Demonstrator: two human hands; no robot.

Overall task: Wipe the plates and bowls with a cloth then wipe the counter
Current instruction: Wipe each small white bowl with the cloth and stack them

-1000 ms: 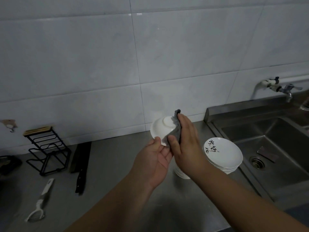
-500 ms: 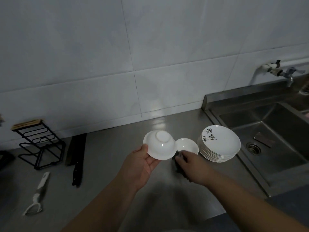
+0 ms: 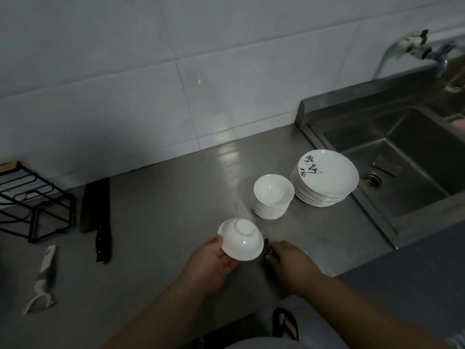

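My left hand (image 3: 212, 264) grips a small white bowl (image 3: 241, 240) by its rim, its underside turned toward the camera, low over the steel counter (image 3: 163, 222). Just right of it, my right hand (image 3: 289, 261) holds a dark cloth (image 3: 267, 249) down at the counter surface; most of the cloth is hidden under the fingers. Behind them stands a stack of small white bowls (image 3: 273, 196). To its right is a stack of white plates (image 3: 325, 177), the top one with black brush writing.
A steel sink (image 3: 402, 167) with a drain lies at the right, a tap (image 3: 425, 50) above it. On the left of the counter are a black wire rack (image 3: 32, 200), a dark cleaver (image 3: 97, 212) and a white peeler (image 3: 42, 280). The counter's front edge runs by my arms.
My hands dropped from chest height to the counter. The right hand took the cloth off the bowl and brought it down beside it. The view tilted downward.
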